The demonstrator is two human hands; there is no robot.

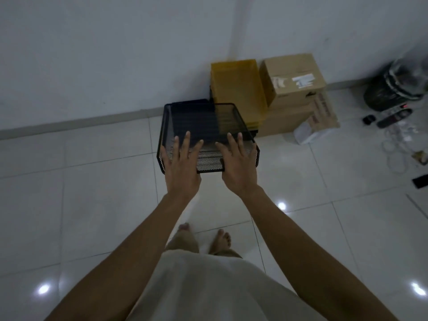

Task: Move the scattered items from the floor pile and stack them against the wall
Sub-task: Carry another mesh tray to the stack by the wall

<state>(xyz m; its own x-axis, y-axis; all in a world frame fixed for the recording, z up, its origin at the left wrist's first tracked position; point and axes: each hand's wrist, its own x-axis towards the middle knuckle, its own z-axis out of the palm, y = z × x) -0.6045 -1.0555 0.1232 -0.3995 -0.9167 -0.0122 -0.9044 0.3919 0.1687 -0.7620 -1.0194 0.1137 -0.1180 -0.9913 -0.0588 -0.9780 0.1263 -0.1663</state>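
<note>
Two hands, the left hand (181, 163) and the right hand (238, 164), lie flat on one black mesh tray (199, 126). One stack of yellow trays (238, 89) stands by the wall; their number cannot be told. Two cardboard boxes (293, 78) sit piled beside it, one white box (305, 133) at their foot. Two bare feet (222, 239) show below.

Yellow trays (238, 89) and boxes (294, 89) block rightward.

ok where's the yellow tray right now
In the head view the yellow tray stands just right of centre against the white wall, with the cardboard boxes at its right and the black mesh tray in front.
</note>
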